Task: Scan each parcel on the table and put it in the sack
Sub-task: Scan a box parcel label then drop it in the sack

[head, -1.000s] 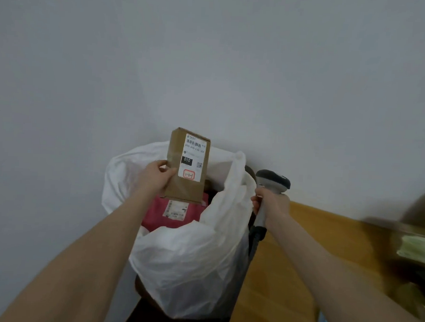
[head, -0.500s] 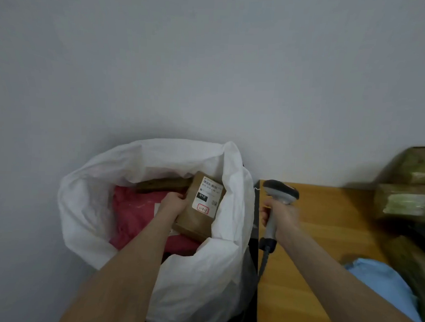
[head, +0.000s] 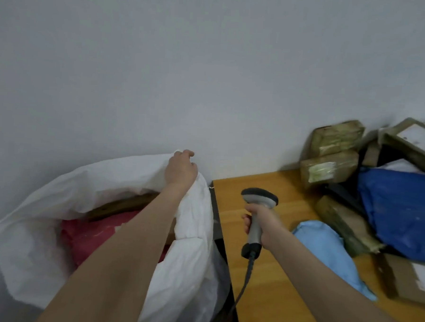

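while left grip [head: 181, 169] holds sack [head: 188, 270], one scanner [head: 259, 199]

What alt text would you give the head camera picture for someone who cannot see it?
A person's left hand grips the rim of a white sack holding a red parcel, while the right hand holds a barcode scanner above a wooden table. Piled on the table's right side lie brown boxes, a dark blue bag and a light blue bag.

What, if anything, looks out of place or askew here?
Nothing spilled or visibly damaged. The parcels on the table lie in a jumbled heap, several tilted around a blue bag. The left hand grips the sack by its rim.
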